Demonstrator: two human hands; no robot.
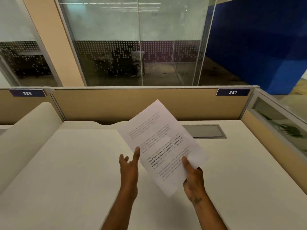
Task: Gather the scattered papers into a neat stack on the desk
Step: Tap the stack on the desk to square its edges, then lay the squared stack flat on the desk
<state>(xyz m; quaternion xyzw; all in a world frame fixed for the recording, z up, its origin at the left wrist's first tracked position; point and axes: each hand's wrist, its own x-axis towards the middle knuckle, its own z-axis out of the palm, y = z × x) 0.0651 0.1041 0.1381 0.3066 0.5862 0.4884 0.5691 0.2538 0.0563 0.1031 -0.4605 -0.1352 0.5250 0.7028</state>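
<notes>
White printed papers [159,140] are held tilted above the cream desk [74,163], top corner pointing away and to the left. My right hand [193,181] grips their lower right edge, thumb on top of the text. My left hand [130,166] is open beside the left edge, fingers spread, one fingertip touching or almost touching the paper. How many sheets are in the bundle I cannot tell.
A grey cable hatch [206,131] is set into the desk at the back right. Tan partition panels [116,103] wall the desk at the back and right, labelled 386 and 387. A curved cream divider [28,130] rises on the left.
</notes>
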